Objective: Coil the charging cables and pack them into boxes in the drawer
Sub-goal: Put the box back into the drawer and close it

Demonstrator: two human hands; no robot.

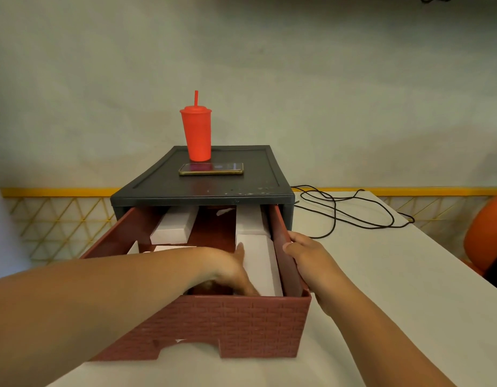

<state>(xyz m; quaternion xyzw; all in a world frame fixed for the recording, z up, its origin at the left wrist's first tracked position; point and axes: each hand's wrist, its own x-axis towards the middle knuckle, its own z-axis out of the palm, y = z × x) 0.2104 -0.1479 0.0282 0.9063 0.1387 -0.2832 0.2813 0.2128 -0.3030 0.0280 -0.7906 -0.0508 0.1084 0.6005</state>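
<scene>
Head view showed little done: black cable [335, 216] lay uncoiled beside the open drawer [214, 325]. Right hand [306, 252] clasped its side wall. Left hand [227, 269] reached among white boxes [172, 227], its grip hidden, impossible to tell.

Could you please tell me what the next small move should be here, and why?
Probably lift the white box out of the drawer with the left hand. That hand reaches in beside the box, the right hand grips the drawer's side wall, and the black cable lies loose and uncoiled on the table, so a box seems needed outside first.
</scene>
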